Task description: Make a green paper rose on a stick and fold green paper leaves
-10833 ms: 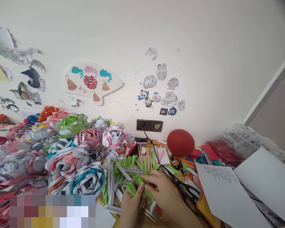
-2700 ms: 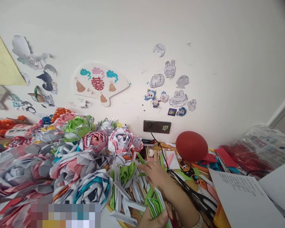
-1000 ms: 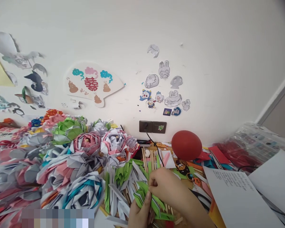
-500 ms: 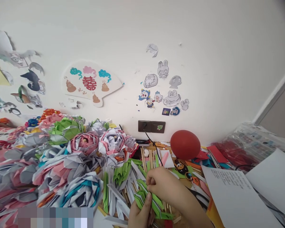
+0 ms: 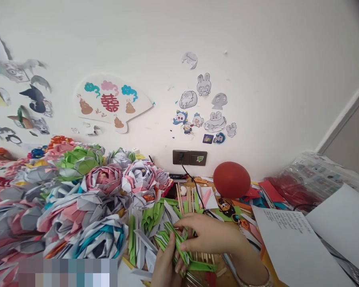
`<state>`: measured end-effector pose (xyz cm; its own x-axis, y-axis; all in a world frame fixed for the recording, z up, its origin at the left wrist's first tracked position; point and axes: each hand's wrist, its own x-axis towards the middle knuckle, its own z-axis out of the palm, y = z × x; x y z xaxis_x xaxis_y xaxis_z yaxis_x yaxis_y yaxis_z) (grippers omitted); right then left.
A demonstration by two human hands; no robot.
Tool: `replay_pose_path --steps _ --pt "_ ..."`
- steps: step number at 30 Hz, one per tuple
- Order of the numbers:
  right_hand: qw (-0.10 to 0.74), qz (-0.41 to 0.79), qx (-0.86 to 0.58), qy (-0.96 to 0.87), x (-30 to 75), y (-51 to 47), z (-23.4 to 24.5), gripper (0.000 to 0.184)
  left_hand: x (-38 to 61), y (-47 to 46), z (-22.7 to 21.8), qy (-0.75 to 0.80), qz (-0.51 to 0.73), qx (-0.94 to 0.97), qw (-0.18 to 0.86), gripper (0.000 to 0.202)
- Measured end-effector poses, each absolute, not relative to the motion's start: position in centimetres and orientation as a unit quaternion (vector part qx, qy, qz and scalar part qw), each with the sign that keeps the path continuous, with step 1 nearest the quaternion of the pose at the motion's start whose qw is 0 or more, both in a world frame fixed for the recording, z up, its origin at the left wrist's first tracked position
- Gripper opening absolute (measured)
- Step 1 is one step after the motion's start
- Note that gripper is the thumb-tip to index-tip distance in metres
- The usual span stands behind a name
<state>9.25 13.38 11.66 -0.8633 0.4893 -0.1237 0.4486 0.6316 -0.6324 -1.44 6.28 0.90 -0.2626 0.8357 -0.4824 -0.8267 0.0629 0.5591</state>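
Low in the middle of the head view, both hands work on a bundle of folded green paper pieces (image 5: 175, 239). My left hand (image 5: 164, 265) comes up from the bottom edge and grips the bundle from below. My right hand (image 5: 211, 237) lies over it from the right, fingers pinched on its green strips. More loose green and white folded pieces (image 5: 151, 221) lie on the table just behind the hands. Wooden sticks (image 5: 185, 197) lie beyond them.
A big heap of paper roses (image 5: 77, 199) fills the left. A red balloon (image 5: 231, 179) sits by the wall, near a wall socket (image 5: 189, 158) with a black cable. White printed sheets (image 5: 290, 243) and a plastic bag (image 5: 314, 179) lie on the right.
My right hand's fingers have stretched further left over the green bundle, and the bundle has tilted flatter. The camera has shifted slightly.
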Motion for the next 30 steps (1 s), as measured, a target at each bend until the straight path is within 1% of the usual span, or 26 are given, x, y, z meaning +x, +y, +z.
replay_pose_path --steps 2,5,6,9,10,11,14,16,20,22,26,30 --pt "0.025 0.340 -0.249 -0.907 9.3 13.6 11.5 0.042 -1.4 6.2 1.3 0.412 0.684 0.000 0.602 0.065" --pt "0.013 0.328 -0.245 -0.912 9.2 14.0 11.1 0.042 -1.2 6.0 1.9 0.418 0.682 0.013 0.601 0.068" --pt "0.010 0.330 -0.249 -0.910 9.2 14.0 11.0 0.047 -1.1 5.9 2.0 0.421 0.680 0.018 0.601 0.068" --pt "0.009 0.361 -0.243 -0.900 9.3 14.2 11.2 0.072 -1.0 5.9 2.0 0.441 0.660 0.027 0.607 0.070" --pt "0.011 0.368 -0.233 -0.900 9.4 14.2 11.3 0.077 -1.0 5.9 1.9 0.443 0.657 0.033 0.609 0.069" --pt "0.010 0.369 -0.223 -0.902 9.5 14.1 11.4 0.077 -1.0 6.0 1.7 0.441 0.657 0.043 0.610 0.068" --pt "0.017 0.347 -0.225 -0.910 9.7 13.9 11.7 0.067 -1.1 6.2 1.4 0.424 0.670 0.067 0.606 0.064" --pt "0.046 0.338 -0.262 -0.903 9.7 13.7 11.5 0.060 -1.2 6.3 1.4 0.420 0.676 0.061 0.602 0.065" --pt "0.107 0.377 -0.327 -0.860 9.5 13.2 10.8 0.035 -1.4 6.5 1.4 0.428 0.678 0.046 0.596 0.069" --pt "0.129 0.386 -0.335 -0.850 9.5 12.9 10.5 0.027 -1.4 6.4 1.4 0.424 0.677 0.066 0.598 0.068" --pt "0.174 0.381 -0.370 -0.829 9.7 12.0 10.1 0.023 -1.2 6.1 1.4 0.416 0.681 0.091 0.596 0.064" --pt "0.217 0.352 -0.409 -0.813 10.3 10.7 9.9 0.027 -0.8 6.0 1.5 0.404 0.692 0.127 0.585 0.059"
